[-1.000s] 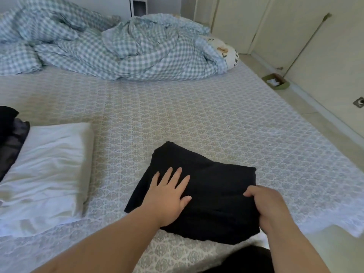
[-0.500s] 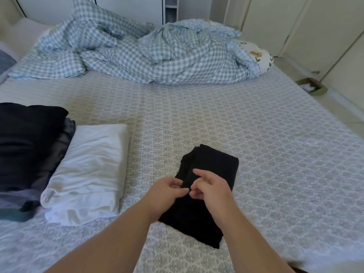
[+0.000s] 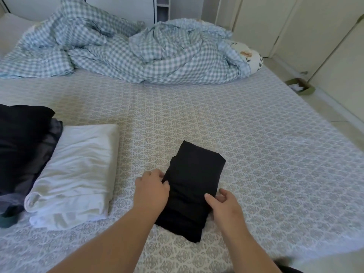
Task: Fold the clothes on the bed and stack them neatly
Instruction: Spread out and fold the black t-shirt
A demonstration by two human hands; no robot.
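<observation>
Hands (image 3: 151, 192) (image 3: 226, 206) grip folded black garment (image 3: 194, 184) edges; white stack (image 3: 76, 174), dark pile (image 3: 21, 142) left; checked duvet (image 3: 128, 52) behind

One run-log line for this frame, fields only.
stage: black garment folded | left hand grips its left edge | right hand grips its right edge | white folded garment lies left, apart

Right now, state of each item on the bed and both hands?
Black garment: folded narrow, flat on the bed.
White garment: folded, beside it.
Dark clothes: piled, touching the white one.
Checked duvet: crumpled.
Left hand: grips the black garment's left edge.
Right hand: holds its right edge.
</observation>
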